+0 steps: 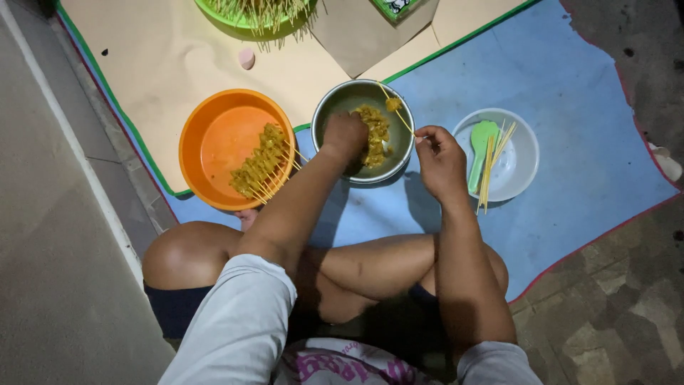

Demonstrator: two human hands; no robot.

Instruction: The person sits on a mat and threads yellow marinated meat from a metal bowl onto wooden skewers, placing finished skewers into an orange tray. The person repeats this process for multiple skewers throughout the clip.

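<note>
Right now my left hand digs into the metal bowl, fingertips hidden in meat, while my right hand pinches a skewer.

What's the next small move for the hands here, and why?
Probably the left hand lifts a meat piece from the metal bowl to the skewer the right hand holds. That skewer carries only one piece; those in the orange bowl are full.

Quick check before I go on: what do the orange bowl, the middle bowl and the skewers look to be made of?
Orange bowl: likely plastic, uniform bright colour with a soft sheen. Middle bowl: looks like metal, probably steel, grey with a reflective rim. Skewer in the right hand: thin pale stick, probably bamboo or wood. The left hand is in the middle bowl.
</note>
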